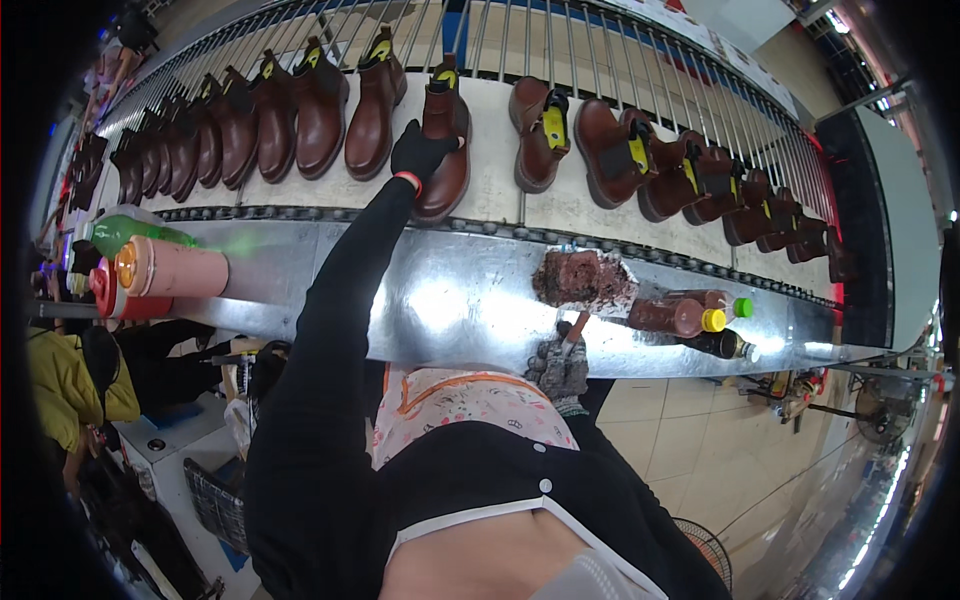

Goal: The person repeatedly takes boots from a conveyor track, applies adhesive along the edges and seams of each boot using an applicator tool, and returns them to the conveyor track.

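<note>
My left hand [422,155], in a black glove with fingertips bare, grips a brown leather ankle boot [440,190] by its upper. That boot stands on the white conveyor belt [490,205] with its toe toward me. Close to my body, my right hand [558,368], in a stained grey glove, is closed round a brown stick-like handle [576,327]. The handle's far end comes up to a white-edged pad or tray [583,278] caked with brown stuff on the metal ledge. Whether the two are joined, I cannot tell.
More brown boots [375,120] line the belt on both sides; one boot [540,135] lies tilted to the right. A pink tumbler [180,267] and a green bottle [120,230] occupy the left of the ledge [440,290]. Bottles of brown liquid [665,316] lie at its right. A co-worker's yellow sleeve [60,390] shows left.
</note>
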A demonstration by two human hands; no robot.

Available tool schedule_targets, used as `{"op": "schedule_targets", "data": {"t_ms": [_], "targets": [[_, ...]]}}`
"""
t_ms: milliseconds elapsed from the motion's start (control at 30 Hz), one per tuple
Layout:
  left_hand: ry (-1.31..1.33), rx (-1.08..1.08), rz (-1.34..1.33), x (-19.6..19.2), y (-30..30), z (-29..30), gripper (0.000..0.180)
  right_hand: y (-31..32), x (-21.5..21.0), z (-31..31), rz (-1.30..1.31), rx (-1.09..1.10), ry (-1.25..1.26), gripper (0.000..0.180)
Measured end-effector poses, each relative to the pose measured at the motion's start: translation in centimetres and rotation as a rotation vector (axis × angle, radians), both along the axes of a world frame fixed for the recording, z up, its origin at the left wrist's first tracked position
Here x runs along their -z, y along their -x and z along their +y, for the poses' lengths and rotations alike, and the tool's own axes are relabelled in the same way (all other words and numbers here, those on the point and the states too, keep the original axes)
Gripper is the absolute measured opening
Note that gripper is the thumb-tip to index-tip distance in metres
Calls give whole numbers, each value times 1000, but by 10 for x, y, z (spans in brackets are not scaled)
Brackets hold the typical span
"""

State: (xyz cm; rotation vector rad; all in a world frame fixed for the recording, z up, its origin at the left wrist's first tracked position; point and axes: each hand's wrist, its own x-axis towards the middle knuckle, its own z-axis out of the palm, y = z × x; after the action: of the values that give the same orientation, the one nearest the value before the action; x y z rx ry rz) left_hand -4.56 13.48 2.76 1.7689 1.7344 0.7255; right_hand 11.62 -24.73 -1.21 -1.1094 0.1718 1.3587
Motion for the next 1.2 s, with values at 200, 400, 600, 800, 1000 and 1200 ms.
{"op": "schedule_targets", "data": {"t_ms": [200,400,600,800,1000,1200], "targets": [[-8,169,-372,-9,35,-112,64,-7,5,-3,-91,-58,-48,42],[-84,10,-95,-6,37,-214,69,-11,9,3,-54,-119,-46,36],[138,71,-110,-20,39,-245,73,-20,-4,-3,-36,-175,-84,37],[231,129,-937,-10,42,-186,61,-25,-30,-21,-512,-246,102,58],[552,673,-848,-16,11,-103,65,-15,-53,-13,-334,-75,-131,62],[445,706,-849,-4,0,-92,68,-18,-46,-26,-301,-165,-99,60]]}}
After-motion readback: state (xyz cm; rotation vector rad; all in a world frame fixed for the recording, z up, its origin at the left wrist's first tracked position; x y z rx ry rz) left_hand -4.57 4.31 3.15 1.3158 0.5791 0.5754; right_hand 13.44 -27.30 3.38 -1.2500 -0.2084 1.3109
